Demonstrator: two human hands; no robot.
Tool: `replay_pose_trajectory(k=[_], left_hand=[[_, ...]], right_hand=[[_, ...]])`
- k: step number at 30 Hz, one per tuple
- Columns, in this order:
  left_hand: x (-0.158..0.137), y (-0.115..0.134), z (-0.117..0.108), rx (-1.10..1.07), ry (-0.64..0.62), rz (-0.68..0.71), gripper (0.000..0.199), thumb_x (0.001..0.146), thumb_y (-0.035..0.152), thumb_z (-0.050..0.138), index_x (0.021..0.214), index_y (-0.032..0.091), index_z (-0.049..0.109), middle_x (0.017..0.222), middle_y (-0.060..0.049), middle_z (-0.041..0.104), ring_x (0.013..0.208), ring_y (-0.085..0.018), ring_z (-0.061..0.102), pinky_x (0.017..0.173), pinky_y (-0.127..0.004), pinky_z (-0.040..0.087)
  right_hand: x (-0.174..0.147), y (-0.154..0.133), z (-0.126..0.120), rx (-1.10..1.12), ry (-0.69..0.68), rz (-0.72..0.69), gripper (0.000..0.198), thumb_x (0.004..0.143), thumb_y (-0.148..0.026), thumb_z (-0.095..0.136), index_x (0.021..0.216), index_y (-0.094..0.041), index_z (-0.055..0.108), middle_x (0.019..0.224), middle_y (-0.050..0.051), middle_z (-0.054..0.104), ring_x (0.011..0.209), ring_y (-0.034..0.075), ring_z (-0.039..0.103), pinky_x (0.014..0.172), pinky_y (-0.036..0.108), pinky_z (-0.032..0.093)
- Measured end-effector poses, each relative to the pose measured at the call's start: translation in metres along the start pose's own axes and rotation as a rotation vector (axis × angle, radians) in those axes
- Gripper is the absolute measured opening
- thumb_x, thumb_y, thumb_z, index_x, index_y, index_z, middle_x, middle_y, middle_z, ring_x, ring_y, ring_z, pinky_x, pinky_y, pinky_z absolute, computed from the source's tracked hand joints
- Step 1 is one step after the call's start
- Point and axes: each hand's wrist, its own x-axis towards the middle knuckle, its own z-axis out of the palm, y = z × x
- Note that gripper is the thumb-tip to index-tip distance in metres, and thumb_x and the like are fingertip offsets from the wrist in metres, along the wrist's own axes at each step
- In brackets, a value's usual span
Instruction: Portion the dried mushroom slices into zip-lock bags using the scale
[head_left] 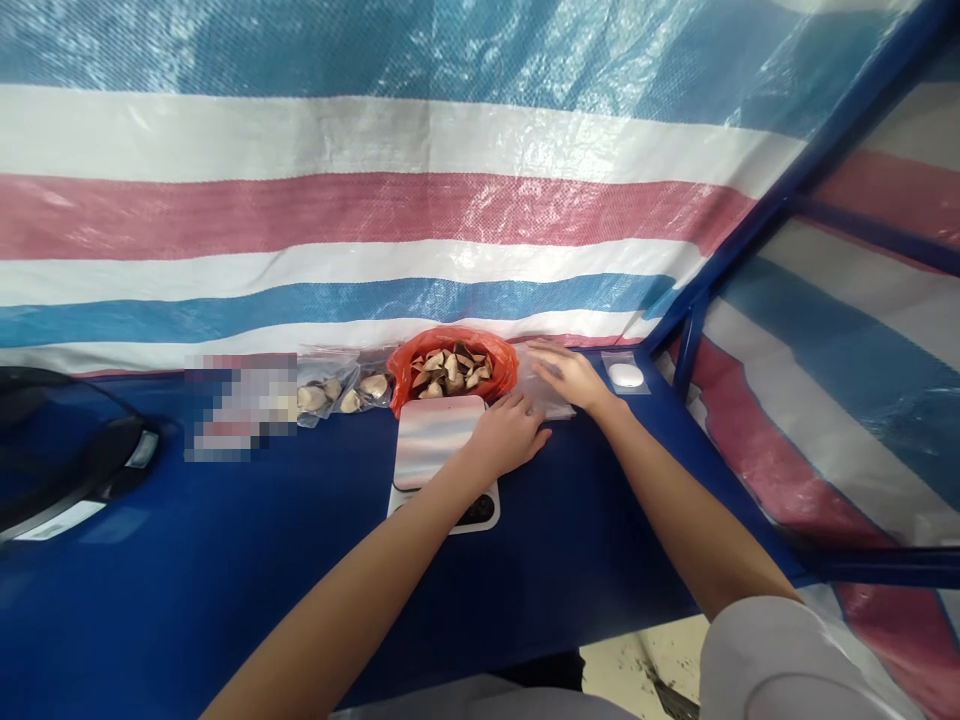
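Note:
My left hand [508,437] reaches over the right side of a small kitchen scale [435,445], its thumb apart from the fingers, at the near edge of some clear plastic bags [553,400]. On top of these bags lies my right hand [574,378], its fingers stretched out to the left. Behind the scale stands an open red plastic bag [397,370] full of brown and cream cut pieces [450,372] that look like dried mushroom. Nothing lies on the visible part of the scale's shiny plate; my left wrist partly hides its dark front panel.
Left of the red bag are clear bags [367,390] holding similar pieces. A small packet with a white round item [625,375] is at the right. A black strap-like object [112,460] rests on the blue table [247,560]. Blue metal bars [690,340] and striped sheeting [375,210] enclose it.

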Motion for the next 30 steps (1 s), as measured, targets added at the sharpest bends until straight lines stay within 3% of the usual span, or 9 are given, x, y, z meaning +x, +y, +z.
replay_pose_trajectory(k=[5, 12, 17, 23, 30], left_hand=[[-0.012, -0.003, -0.018, -0.028, 0.095, -0.022, 0.029, 0.101, 0.032, 0.048, 0.11, 0.014, 0.069, 0.112, -0.015, 0.072, 0.108, -0.03, 0.067, 0.096, -0.044, 0.052], [-0.067, -0.043, -0.039, -0.062, 0.288, -0.17, 0.031, 0.1, 0.031, 0.047, 0.115, 0.019, 0.072, 0.125, -0.013, 0.071, 0.118, -0.03, 0.064, 0.108, -0.048, 0.045], [-0.123, -0.076, -0.045, -0.049, 0.378, -0.358, 0.038, 0.099, 0.037, 0.044, 0.117, 0.018, 0.072, 0.121, -0.013, 0.073, 0.114, -0.03, 0.065, 0.105, -0.045, 0.048], [-0.17, -0.1, -0.041, -0.01, 0.35, -0.469, 0.045, 0.1, 0.04, 0.039, 0.118, 0.015, 0.072, 0.125, -0.016, 0.071, 0.119, -0.032, 0.064, 0.106, -0.048, 0.047], [-0.179, -0.095, -0.037, 0.07, 0.153, -0.514, 0.056, 0.103, 0.039, 0.029, 0.138, 0.009, 0.062, 0.148, -0.019, 0.055, 0.143, -0.035, 0.045, 0.12, -0.053, 0.031]], right_hand=[[-0.023, -0.027, -0.016, 0.113, 0.14, 0.056, 0.031, 0.097, -0.034, 0.054, 0.119, -0.027, 0.074, 0.131, 0.004, 0.071, 0.125, 0.024, 0.065, 0.113, 0.042, 0.048], [-0.066, -0.079, 0.001, -0.027, -0.005, 0.064, 0.03, 0.098, -0.033, 0.055, 0.122, -0.03, 0.073, 0.135, 0.004, 0.068, 0.131, 0.026, 0.061, 0.11, 0.044, 0.052], [-0.078, -0.094, 0.016, -0.184, -0.107, 0.053, 0.031, 0.098, -0.033, 0.056, 0.125, -0.028, 0.071, 0.143, 0.006, 0.062, 0.138, 0.03, 0.054, 0.111, 0.047, 0.051], [-0.082, -0.091, 0.027, -0.226, -0.125, 0.02, 0.034, 0.101, -0.034, 0.052, 0.128, -0.025, 0.07, 0.148, 0.007, 0.057, 0.142, 0.031, 0.049, 0.117, 0.049, 0.045], [-0.086, -0.091, 0.028, -0.257, -0.181, 0.0, 0.043, 0.104, -0.04, 0.044, 0.137, -0.022, 0.064, 0.155, 0.009, 0.05, 0.147, 0.031, 0.042, 0.122, 0.051, 0.037]])
